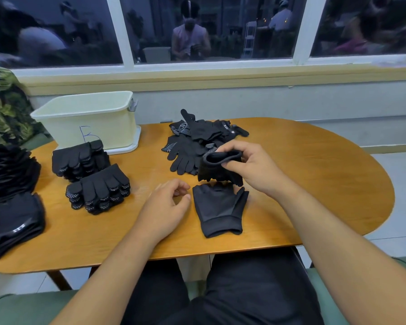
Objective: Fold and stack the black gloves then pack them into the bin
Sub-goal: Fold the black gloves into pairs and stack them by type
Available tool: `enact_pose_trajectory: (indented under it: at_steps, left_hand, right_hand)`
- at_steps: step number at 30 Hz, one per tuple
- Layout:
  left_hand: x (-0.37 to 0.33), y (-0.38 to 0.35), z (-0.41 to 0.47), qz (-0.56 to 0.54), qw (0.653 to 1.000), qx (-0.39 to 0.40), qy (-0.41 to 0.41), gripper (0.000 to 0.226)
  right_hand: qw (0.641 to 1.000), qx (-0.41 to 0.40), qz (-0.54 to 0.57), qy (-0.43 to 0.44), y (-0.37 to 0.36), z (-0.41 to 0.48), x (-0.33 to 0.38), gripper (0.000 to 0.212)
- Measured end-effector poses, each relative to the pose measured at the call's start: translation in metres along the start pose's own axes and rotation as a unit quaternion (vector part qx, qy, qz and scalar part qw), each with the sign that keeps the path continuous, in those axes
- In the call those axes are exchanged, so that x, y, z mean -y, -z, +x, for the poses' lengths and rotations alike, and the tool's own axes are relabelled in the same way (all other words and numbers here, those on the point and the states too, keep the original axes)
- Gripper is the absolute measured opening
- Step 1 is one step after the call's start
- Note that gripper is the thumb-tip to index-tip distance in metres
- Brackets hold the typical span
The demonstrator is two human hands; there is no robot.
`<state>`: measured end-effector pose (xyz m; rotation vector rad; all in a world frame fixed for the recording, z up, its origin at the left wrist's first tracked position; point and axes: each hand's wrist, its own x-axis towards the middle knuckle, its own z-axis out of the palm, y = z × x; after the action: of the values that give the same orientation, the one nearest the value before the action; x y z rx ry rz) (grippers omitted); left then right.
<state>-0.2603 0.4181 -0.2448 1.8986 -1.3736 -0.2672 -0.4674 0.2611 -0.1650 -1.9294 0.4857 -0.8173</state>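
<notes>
Right hand (251, 167) pinches a black glove (218, 170) by its cuff above the table (314, 172), left hand (167, 205) loosely curled and empty, with the pale bin (87, 120) far left, folded stacks (96, 186) before it, and a folded glove (218, 212) between the hands.

Both arms are bare and reach forward from the lower edge of the view, converging toward the middle. The left forearm (117, 249) angles up and to the right; the left hand (167, 204) sits low, back upward, its fingers loosely curled inward with nothing in them. The right forearm (319, 221) slants in from the right with its wrist raised higher. The right hand (251, 166) pinches the cuff of a soft black knit glove (220, 171) between thumb and bent fingers.
</notes>
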Motion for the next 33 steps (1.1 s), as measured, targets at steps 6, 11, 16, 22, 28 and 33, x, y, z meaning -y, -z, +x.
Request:
enact_pose_trajectory:
  at_steps: [6, 11, 16, 22, 28, 33]
  left_hand:
    - [0.0, -0.002, -0.001, 0.016, 1.0, 0.002, -0.011, 0.02]
    - [-0.003, -0.003, -0.003, 0.042, 0.999, 0.002, -0.026, 0.035]
    - [-0.005, -0.002, -0.006, 0.053, 0.995, 0.02, -0.08, 0.046]
    - [-0.006, -0.004, -0.005, 0.092, 0.987, 0.064, -0.113, 0.044]
    - [-0.006, -0.003, -0.006, 0.089, 0.988, 0.071, -0.105, 0.042]
    - [-0.004, -0.003, -0.005, 0.093, 0.987, 0.076, -0.103, 0.04]
  right_hand:
    - [0.999, 0.039, 0.006, 0.002, -0.001, -0.012, 0.0, 0.032]
    - [0.997, 0.066, -0.032, 0.014, -0.007, -0.033, -0.003, 0.034]
    - [0.991, 0.112, -0.074, 0.015, -0.018, -0.064, -0.02, 0.05]
    - [0.988, 0.099, -0.122, 0.016, -0.018, -0.076, -0.031, 0.086]
    - [0.97, -0.148, -0.142, -0.132, -0.011, -0.069, -0.045, 0.045]
    - [0.972, -0.094, -0.16, -0.145, -0.015, -0.07, -0.046, 0.035]
